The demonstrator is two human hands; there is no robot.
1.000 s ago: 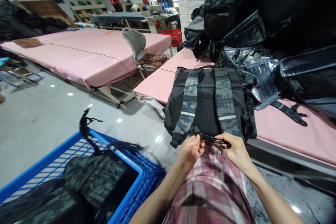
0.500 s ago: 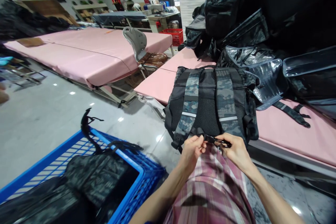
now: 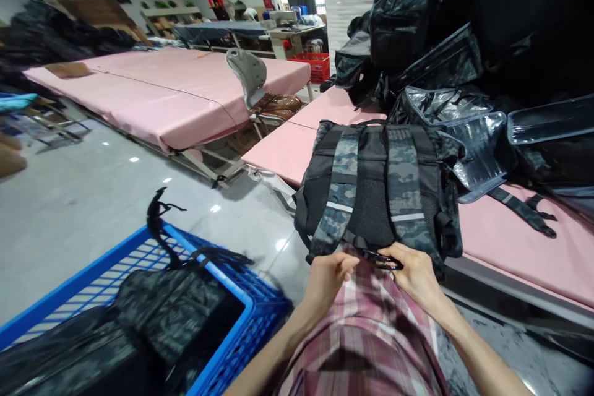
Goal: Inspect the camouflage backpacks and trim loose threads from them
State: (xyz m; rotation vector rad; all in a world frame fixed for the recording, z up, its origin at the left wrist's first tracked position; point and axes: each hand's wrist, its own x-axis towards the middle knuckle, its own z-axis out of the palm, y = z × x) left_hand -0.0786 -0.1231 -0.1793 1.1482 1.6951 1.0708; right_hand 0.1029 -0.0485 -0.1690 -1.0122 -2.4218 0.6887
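Observation:
A dark camouflage backpack (image 3: 364, 198) lies on the near pink table, its mesh back and two shoulder straps facing up. My right hand (image 3: 413, 269) is closed at its bottom edge, gripping a small glossy black piece (image 3: 388, 262) with narrow gaps in it. Its exact kind is unclear; it lies beside black webbing (image 3: 355, 240) at the backpack's lower edge. To the left, my left hand (image 3: 328, 275) is closed, thumb against curled fingers. Whatever is in that pinch is too small to make out. Both hands are above my plaid clothing.
A blue plastic crate (image 3: 253, 300) holding dark camouflage bags stands at lower left. Clear-lined bags (image 3: 482, 148) and piled backpacks (image 3: 403, 18) crowd the right side. A grey chair (image 3: 248, 77) stands by the larger pink table (image 3: 153, 93). The near table's edge (image 3: 529, 288) runs along the right.
My left hand has drawn slightly left and down, away from the black piece, which stays in my right hand. The view has shifted a little; the backpack lies as before.

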